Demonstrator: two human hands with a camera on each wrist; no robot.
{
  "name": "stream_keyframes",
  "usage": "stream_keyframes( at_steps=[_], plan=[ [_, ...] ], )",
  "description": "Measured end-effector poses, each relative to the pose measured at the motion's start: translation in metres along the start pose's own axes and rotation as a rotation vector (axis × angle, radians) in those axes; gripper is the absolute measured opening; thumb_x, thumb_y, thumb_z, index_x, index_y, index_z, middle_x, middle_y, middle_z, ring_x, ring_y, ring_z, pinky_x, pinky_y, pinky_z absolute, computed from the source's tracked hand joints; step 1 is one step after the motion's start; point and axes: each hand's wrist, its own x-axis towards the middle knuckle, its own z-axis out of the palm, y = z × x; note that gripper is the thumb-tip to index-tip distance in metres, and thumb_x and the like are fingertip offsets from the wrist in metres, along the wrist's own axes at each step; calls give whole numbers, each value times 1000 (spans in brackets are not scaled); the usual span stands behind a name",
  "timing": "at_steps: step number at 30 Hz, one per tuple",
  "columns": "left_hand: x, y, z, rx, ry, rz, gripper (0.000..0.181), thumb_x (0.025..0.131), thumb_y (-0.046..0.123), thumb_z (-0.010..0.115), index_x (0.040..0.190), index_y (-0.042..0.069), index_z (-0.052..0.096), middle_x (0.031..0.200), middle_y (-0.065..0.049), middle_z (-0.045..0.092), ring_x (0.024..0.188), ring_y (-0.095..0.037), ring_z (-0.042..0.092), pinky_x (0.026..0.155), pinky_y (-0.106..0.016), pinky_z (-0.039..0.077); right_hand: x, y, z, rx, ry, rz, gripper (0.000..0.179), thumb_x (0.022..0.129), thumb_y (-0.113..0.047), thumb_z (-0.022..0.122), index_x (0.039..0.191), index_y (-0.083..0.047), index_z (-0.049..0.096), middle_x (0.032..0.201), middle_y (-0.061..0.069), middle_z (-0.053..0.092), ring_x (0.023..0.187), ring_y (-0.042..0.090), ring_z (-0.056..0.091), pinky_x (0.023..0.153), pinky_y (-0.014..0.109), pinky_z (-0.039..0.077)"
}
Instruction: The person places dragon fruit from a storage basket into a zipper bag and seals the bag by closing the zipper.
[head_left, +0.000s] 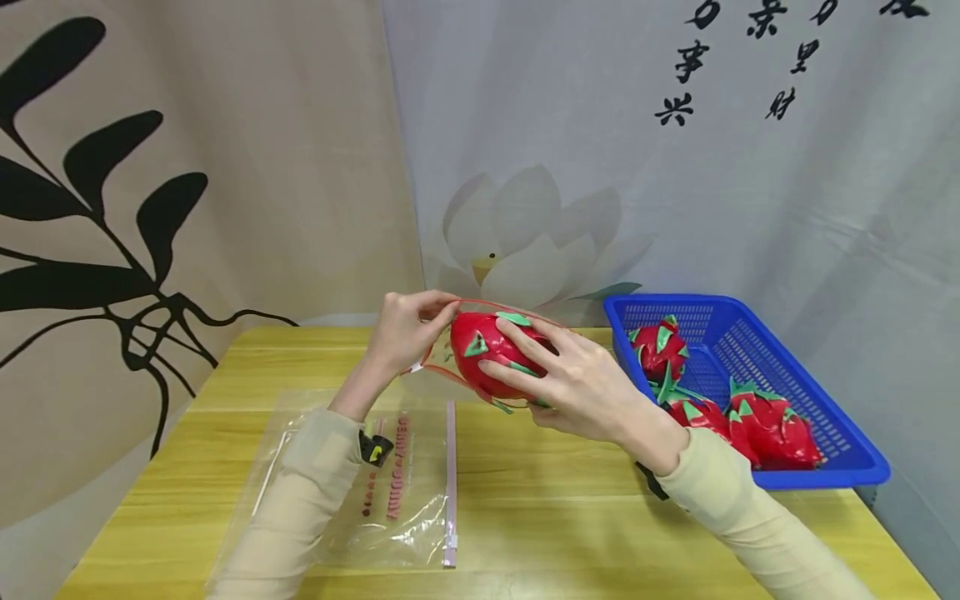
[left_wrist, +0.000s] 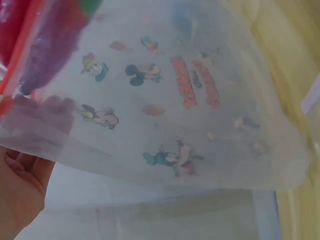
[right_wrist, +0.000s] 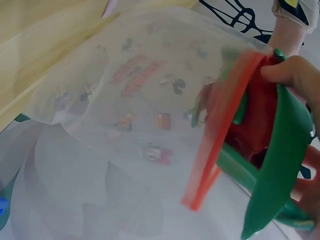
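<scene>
Right hand (head_left: 583, 385): fingers spread apart and curved, gripping one glossy red, egg-shaped dragon fruit with green leaf-like scales (head_left: 487, 357). Left hand (head_left: 405, 333): thumb and forefinger pinched together on the orange-red zip edge of one translucent plastic bag printed with cartoon figures (left_wrist: 175, 150). Held fruit: raised above the bench, partly within the bag's mouth, the zip band crossing around it; green scales outside, in the right wrist view.

Bench, yellow wood-grain top (head_left: 555, 517). Lying on it, partly beneath the left forearm: one clear plastic bag with pink-red print and a lilac slider strip (head_left: 408, 492), strip along its right side.

To the right: one blue rectangular basket of perforated plastic (head_left: 832, 479), containing further red-and-green dragon fruits (head_left: 776, 429), one at the far left corner, others clustered nearer the front.

Behind: pale hanging cloth (head_left: 315, 125) with black plant, lotus and brush-character motifs.
</scene>
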Motion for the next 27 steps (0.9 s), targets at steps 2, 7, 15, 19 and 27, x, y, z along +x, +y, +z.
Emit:
stream_keyframes(
  at_steps=[2, 7, 15, 19, 27],
  plan=[
    [-1, 2, -1, -16, 3, 5, 10, 86, 8, 68, 90, 0, 74, 83, -13, 75, 68, -20, 73, 60, -27, 58, 0, -1, 2, 6, -32, 7, 81, 59, -37, 87, 132, -29, 53, 142, 12, 50, 120, 34, 54, 82, 44, 57],
    [0, 6, -2, -50, 13, 33, 10, 86, 7, 68, 89, 0, 74, 81, -13, 75, 67, -18, 73, 57, -10, 50, 1, -1, 9, -17, -41, -20, 82, 57, -42, 89, 130, -30, 54, 140, 12, 52, 122, 34, 52, 90, 43, 54],
    [3, 17, -3, -109, 13, 45, 11, 86, 6, 67, 88, -3, 74, 81, -14, 75, 66, -20, 72, 58, -7, 49, 6, -6, 16, -80, -45, -67, 85, 54, -39, 88, 131, -31, 53, 138, 9, 53, 122, 34, 54, 100, 43, 49],
    [3, 21, -5, -110, 12, 50, 11, 87, 7, 67, 89, -2, 74, 81, -14, 75, 67, -20, 73, 59, -9, 51, 7, -7, 19, -104, -85, -72, 86, 54, -38, 87, 133, -33, 52, 138, 8, 52, 122, 33, 54, 104, 42, 46],
    [2, 22, -7, -126, 8, 32, 11, 87, 5, 66, 89, -3, 74, 80, -15, 74, 67, -21, 73, 58, -10, 51, 6, -8, 22, -87, -161, -86, 82, 60, -37, 84, 136, -34, 51, 141, 8, 51, 125, 33, 51, 105, 42, 45]
  ],
)
